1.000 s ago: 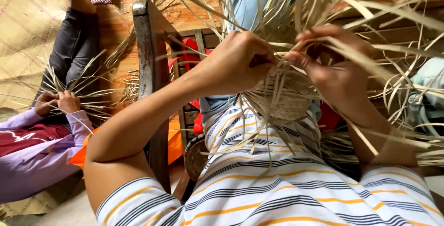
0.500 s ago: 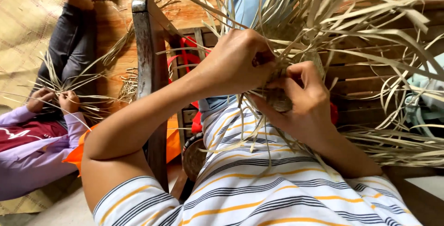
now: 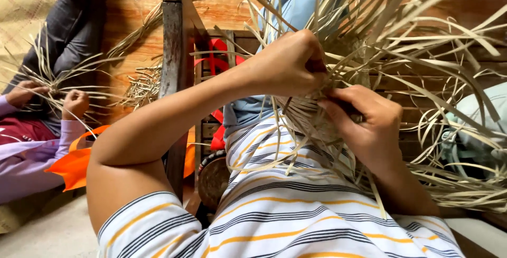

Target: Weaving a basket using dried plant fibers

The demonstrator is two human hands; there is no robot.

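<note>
Your left hand (image 3: 288, 62) is curled into a fist, pinching a bunch of pale, flat dried-leaf strips (image 3: 401, 31) just above a small, tightly plaited piece of straw-coloured weaving (image 3: 309, 118). Your right hand (image 3: 367, 123) is closed around the lower right side of that woven piece, thumb pressed onto its surface and fingers wrapped behind it. The weaving sits close against your chest, in front of your white shirt with grey and orange stripes (image 3: 285, 216), between the two hands. Loose strip ends fan out from it upward and to the right, some arching down beside your right arm. The strips look light, thin and springy, stiff along their length but likely to crease or split if bent sharply; the plaited part looks firmer and is probably the safest place to grip, while single strips are best held near where they enter the weave. Beside your left arm stands a dark wooden post (image 3: 173, 52), with red fabric (image 3: 216, 62) beyond it. At the far left, another person in a lilac sleeve (image 3: 31, 152) holds a separate spray of similar strips (image 3: 58, 78) in both hands, near a piece of bright orange cloth (image 3: 74, 163).
</note>
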